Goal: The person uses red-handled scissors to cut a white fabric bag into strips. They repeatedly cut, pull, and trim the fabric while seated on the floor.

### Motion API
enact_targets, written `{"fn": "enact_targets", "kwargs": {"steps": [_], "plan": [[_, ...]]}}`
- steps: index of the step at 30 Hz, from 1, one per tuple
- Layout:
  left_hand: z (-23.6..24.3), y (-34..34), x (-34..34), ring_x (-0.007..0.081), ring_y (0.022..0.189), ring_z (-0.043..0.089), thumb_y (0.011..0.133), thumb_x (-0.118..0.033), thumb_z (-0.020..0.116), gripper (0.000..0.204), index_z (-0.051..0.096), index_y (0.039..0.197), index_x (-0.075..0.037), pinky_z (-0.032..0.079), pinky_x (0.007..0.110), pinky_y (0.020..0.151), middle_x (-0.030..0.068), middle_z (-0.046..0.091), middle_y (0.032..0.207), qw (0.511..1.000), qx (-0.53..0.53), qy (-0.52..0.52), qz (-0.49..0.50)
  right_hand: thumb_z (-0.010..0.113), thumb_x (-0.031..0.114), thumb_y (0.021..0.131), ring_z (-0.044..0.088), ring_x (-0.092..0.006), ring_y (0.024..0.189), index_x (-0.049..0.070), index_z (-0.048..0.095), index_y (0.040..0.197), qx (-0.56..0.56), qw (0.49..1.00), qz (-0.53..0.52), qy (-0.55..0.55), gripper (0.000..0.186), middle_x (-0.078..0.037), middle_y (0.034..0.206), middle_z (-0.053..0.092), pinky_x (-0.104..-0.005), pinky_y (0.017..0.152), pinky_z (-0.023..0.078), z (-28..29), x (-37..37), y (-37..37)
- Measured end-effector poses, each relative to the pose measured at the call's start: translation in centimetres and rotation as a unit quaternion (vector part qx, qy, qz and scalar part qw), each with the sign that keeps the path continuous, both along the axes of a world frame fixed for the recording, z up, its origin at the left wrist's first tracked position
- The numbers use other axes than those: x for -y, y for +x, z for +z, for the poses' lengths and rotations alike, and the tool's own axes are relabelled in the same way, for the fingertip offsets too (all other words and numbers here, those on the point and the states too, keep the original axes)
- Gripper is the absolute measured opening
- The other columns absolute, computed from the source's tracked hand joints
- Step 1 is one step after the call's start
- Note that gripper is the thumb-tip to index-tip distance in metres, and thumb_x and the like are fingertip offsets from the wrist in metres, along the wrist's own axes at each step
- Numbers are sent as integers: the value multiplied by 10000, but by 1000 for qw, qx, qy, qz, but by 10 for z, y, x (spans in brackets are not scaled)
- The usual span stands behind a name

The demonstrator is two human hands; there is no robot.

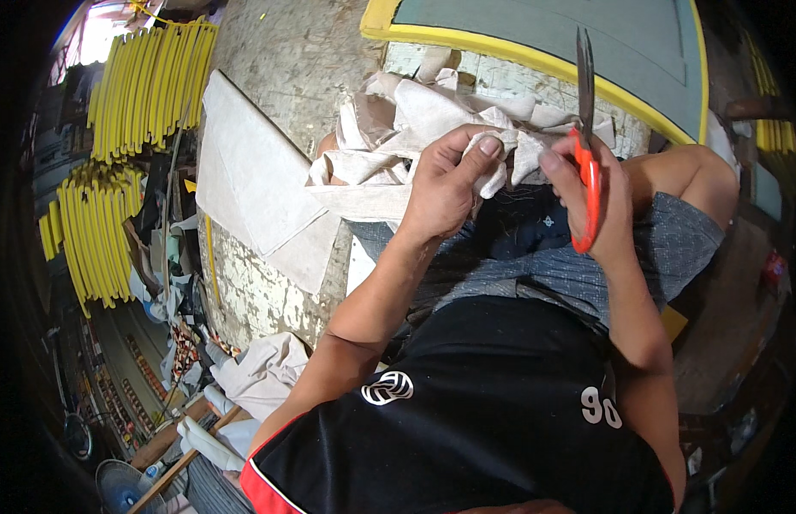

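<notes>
A long strip of off-white cloth (363, 201) lies bunched over my lap and the worn surface beyond. My left hand (445, 184) pinches a gathered bit of it, thumb on top. Close beside it, my right hand (590, 193) is wrapped round the orange handles of a pair of scissors (585, 94). Their dark blades point up and away from me and look nearly closed. The right thumb and fingertips are near the cloth's end; whether they also grip it I cannot tell.
A larger folded off-white cloth (252, 171) lies on the worn tabletop (269, 291) to the left. At the far right is a grey-green panel with a yellow frame (535, 53). Yellow strips (149, 86) hang in rows at the left. A fan (124, 484) stands at the lower left.
</notes>
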State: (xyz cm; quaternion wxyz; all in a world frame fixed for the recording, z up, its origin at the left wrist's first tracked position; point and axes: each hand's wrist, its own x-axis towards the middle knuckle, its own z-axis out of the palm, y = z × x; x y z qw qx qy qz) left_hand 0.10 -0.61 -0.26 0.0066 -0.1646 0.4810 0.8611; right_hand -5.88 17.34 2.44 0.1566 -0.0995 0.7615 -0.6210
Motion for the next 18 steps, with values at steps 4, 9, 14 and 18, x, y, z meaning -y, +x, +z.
{"fn": "enact_targets", "kwargs": {"steps": [4, 9, 14, 18], "plan": [[-1, -1, 2, 75, 687, 591, 986, -154, 605, 212, 644, 1133, -5, 464, 204, 570, 40, 681, 900, 1000, -20, -12, 0, 649, 347, 943, 559, -138, 612, 3, 622, 869, 33, 994, 89, 52, 353, -35, 671, 586, -302, 592, 465, 14, -31, 18], [-5, -1, 0, 69, 675, 577, 991, -160, 600, 204, 637, 1123, -9, 451, 201, 566, 25, 652, 865, 991, -45, -123, -2, 559, 434, 988, 541, -118, 628, -29, 602, 833, 187, 964, 186, -13, 490, -48, 683, 583, -281, 600, 458, 27, -45, 41], [-6, 2, 1, 110, 884, 578, 991, -139, 600, 196, 673, 1069, 26, 464, 246, 781, 65, 634, 1009, 991, -51, -126, 0, 554, 412, 990, 617, -161, 682, -58, 624, 868, 217, 953, 209, 18, 490, -114, 723, 644, -308, 641, 494, 28, -49, 44], [-1, 1, 2, 123, 912, 581, 989, -136, 602, 194, 675, 1062, 28, 461, 257, 809, 75, 637, 1002, 990, -49, -132, -2, 561, 413, 989, 637, -179, 688, -64, 623, 867, 206, 954, 216, 19, 496, -127, 724, 648, -318, 651, 505, 29, -49, 44]]}}
